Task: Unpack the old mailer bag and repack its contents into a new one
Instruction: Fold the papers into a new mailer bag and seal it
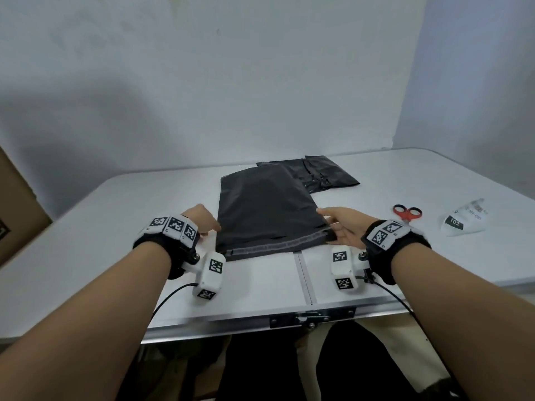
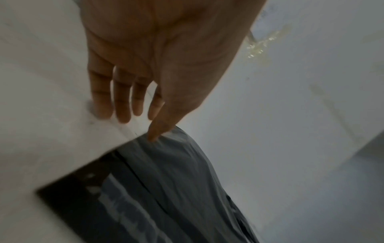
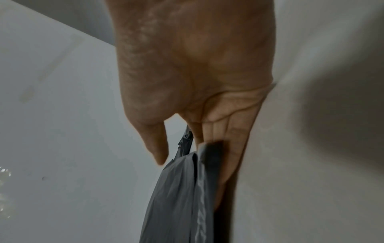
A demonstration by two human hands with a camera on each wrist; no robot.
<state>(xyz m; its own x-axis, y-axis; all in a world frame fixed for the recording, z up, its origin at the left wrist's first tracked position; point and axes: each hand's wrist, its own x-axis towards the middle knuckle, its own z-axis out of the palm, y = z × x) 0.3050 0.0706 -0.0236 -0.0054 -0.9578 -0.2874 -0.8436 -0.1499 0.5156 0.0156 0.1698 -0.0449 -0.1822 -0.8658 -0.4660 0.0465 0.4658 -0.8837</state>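
Note:
A dark grey mailer bag (image 1: pixel 266 215) lies flat in the middle of the white table (image 1: pixel 115 227), its adhesive strip (image 1: pixel 275 244) along the near edge. My left hand (image 1: pixel 202 222) is at the bag's near left edge with straight fingers. In the left wrist view the thumb of that hand (image 2: pixel 145 125) touches the bag (image 2: pixel 176 172) while the fingers rest on the table. My right hand (image 1: pixel 333 224) is at the near right corner. There the straight fingers of the hand (image 3: pixel 187 148) lie under the flap of the bag (image 3: pixel 176 197), thumb above. A second, crumpled black mailer bag (image 1: pixel 324 175) lies behind.
Red-handled scissors (image 1: pixel 406 212) lie to the right of my right hand, with a white printed label sheet (image 1: pixel 463 221) beyond them. A cardboard box (image 1: pixel 17 204) stands off the table's left side. The table's centre seam (image 1: pixel 304 276) runs toward me, and a wall is close behind.

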